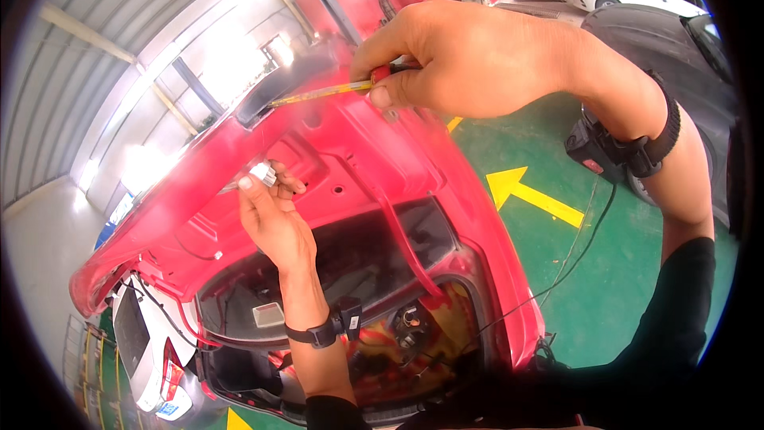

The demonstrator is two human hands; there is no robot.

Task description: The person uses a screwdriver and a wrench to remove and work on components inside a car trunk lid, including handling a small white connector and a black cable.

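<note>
My right hand (477, 60) is raised over the lifted red trunk lid (350, 163). Its thumb and fingers pinch a slim tool with a red end and a yellow shaft (322, 94); I cannot make out its exact kind. The shaft's far tip reaches a dark opening (256, 110) at the lid's edge. Lower and to the left, my left hand (274, 219) closes on a small whitish, shiny piece (263, 173) beside the lid's inner panel. A thin rod-like part shows to the left of the thumb. The fingers hide some of this piece.
Below the lid lies the open trunk (410, 334) with dark items and red-yellow cloth inside. A grey car (660, 40) stands at right, and a white car (163, 350) at lower left. A black cable (585, 247) hangs from my right wrist device (605, 147) over the green floor.
</note>
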